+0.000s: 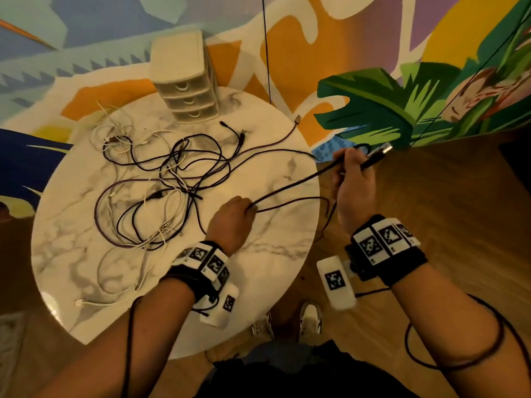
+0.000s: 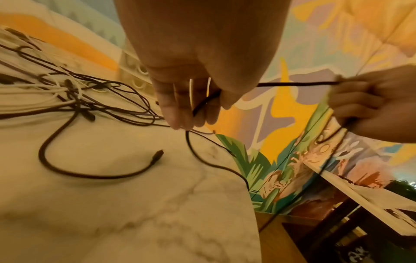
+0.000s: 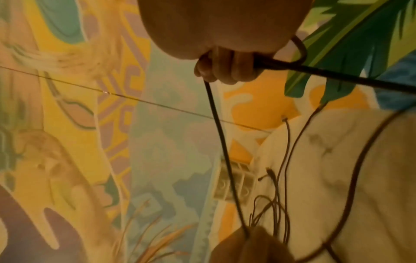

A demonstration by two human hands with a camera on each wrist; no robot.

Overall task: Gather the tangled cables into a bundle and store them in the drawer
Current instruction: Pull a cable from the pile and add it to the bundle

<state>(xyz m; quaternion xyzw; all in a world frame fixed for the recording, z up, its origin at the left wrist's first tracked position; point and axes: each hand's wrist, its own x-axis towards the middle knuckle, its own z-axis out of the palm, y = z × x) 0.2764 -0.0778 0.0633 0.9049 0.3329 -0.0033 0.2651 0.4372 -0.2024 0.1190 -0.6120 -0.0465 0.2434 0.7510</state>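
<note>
A tangle of black, purple and white cables (image 1: pixel 161 179) sprawls over the round marble table (image 1: pixel 275 254). One black cable (image 1: pixel 298 183) runs taut from my left hand (image 1: pixel 244 209) to my right hand (image 1: pixel 352 165). The left hand pinches that cable (image 2: pixel 202 104) low over the table's right half. Beyond the table's right edge, the raised right hand grips the cable's end near its silver plug (image 1: pixel 383 149), fingers curled round it (image 3: pixel 225 71). A small beige three-drawer unit (image 1: pixel 186 79) stands at the table's far edge, all drawers closed.
The colourful mural wall (image 1: pixel 373 67) rises right behind the table. Wooden floor (image 1: pixel 431 225) lies to the right. White cable ends (image 1: pixel 94 303) trail toward the table's near left edge. A thin black cord (image 1: pixel 265 47) hangs down the wall beside the drawer unit.
</note>
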